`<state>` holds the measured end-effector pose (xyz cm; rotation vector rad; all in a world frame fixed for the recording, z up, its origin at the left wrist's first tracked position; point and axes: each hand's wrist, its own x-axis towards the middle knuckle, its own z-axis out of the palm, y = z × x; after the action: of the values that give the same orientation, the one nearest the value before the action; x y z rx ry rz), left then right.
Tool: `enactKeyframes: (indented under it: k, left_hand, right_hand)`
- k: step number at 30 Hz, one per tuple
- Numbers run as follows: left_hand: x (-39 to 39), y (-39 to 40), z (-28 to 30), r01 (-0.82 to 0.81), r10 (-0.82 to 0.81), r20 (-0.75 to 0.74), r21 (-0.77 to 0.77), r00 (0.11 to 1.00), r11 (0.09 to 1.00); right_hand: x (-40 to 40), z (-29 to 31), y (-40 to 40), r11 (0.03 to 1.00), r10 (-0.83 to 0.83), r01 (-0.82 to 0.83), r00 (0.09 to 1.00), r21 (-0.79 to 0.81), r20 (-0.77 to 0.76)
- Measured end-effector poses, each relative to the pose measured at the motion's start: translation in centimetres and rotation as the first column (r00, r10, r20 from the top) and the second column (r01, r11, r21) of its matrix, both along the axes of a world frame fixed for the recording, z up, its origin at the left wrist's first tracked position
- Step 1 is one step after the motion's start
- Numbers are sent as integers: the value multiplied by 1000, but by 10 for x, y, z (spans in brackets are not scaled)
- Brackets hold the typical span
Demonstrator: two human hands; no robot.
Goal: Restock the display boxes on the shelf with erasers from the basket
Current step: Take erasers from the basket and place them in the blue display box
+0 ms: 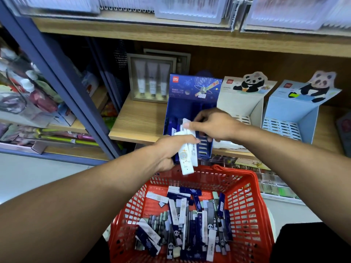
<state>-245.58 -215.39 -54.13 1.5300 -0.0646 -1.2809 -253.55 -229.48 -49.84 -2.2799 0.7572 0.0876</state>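
My left hand (171, 150) grips a bundle of long white and blue erasers (187, 160) just above the red basket (252, 198). My right hand (212, 124) pinches one white eraser (187, 124) at the top of that bundle, over the dark blue display box (182, 111) on the shelf. That box has a few blue erasers standing at its left side. The basket below holds several loose erasers (190, 224), white, blue and panda-printed. Two panda display boxes, one cream (256, 109) and one light blue (311, 118), stand to the right with slotted inserts showing.
The wooden shelf (136, 122) carries a framed set of tubes (152, 80) behind the blue box. A blue metal upright (57, 73) and a crowded neighbouring shelf lie to the left. Another shelf board runs overhead, and packaged goods sit below right.
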Motion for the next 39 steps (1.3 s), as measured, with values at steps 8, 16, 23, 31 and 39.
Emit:
enactKeyframes:
  k: [8,16,23,31,39]
  left_hand:
    - [-6,3,11,73,-81,-67,-113,994,991]
    - [-2,0,10,-81,78,-46,-69,996,994]
    - [5,1,-4,-166,165,23,66,986,984]
    - [3,-1,-5,-218,213,75,71,974,973]
    - [2,4,-4,-351,338,171,49,925,935]
  right_hand:
    - [-13,5,2,840,-225,193,974,507,1]
    - [-27,8,-21,821,-441,325,884,470,159]
    - [-31,4,-28,841,-415,326,901,432,127]
    - [-18,-5,-19,905,-326,235,918,356,225]
    - [11,-6,-9,965,-174,88,920,248,351]
